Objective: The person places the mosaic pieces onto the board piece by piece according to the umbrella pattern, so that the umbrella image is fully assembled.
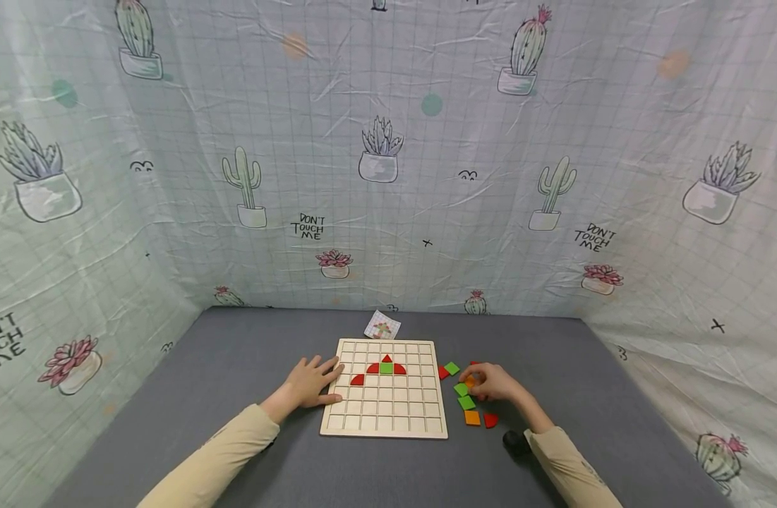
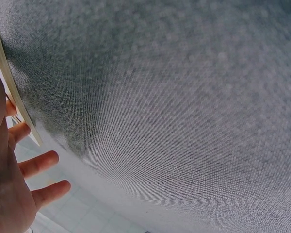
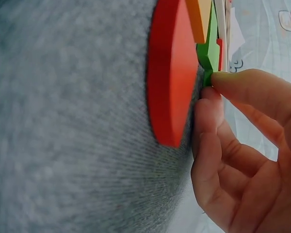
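Note:
My left hand (image 1: 308, 382) rests with spread fingers on the left edge of a pale wooden grid board (image 1: 388, 427). In the left wrist view its fingers (image 2: 40, 164) reach past the board's edge (image 2: 19, 104). Set in the grid are a green square (image 1: 386, 368), a red triangle (image 1: 387, 358) and several rounded red pieces (image 1: 358, 380). Right of the board, my right hand (image 1: 492, 382) bends thumb and fingers low among loose tiles. An orange tile (image 1: 470, 382) shows beneath its fingers, and its fingertips meet a green tile (image 3: 211, 53); I cannot tell which is pinched.
A small pattern card (image 1: 382, 326) lies behind the board. Near my right hand are another green tile (image 1: 466, 402), an orange square (image 1: 473, 418) and a rounded red piece (image 1: 491, 420). Farther back lie a green tile (image 1: 452, 368) and a red piece (image 1: 443, 372). A cactus-print curtain (image 1: 388, 247) surrounds the grey table (image 1: 255, 353).

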`<state>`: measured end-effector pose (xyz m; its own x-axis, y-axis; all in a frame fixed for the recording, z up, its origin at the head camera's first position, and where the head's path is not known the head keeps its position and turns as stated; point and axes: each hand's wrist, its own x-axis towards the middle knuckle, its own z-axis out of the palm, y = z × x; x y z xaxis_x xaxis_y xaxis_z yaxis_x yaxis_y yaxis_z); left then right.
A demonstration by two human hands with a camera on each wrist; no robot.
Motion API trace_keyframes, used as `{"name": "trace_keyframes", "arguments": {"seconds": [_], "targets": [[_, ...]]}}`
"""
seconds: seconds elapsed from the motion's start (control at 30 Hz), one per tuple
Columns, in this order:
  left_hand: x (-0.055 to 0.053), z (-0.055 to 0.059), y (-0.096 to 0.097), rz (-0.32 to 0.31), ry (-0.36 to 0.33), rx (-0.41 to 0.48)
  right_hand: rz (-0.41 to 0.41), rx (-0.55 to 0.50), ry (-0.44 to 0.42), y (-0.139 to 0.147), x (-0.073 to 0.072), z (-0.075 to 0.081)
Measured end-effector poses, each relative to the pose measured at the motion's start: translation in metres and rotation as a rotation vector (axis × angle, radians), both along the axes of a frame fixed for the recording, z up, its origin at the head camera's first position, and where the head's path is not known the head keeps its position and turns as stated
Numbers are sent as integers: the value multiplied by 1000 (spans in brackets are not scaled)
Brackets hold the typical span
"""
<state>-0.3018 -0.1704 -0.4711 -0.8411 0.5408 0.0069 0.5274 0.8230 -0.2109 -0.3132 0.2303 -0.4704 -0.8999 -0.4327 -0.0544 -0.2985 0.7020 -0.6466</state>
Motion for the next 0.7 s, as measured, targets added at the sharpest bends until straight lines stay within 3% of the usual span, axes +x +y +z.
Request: {"name": "trace_keyframes", "arguments": {"seconds": [0.7], "targets": [[0, 0, -1, -2, 3, 0, -2, 33, 35, -8, 0, 2]]}}
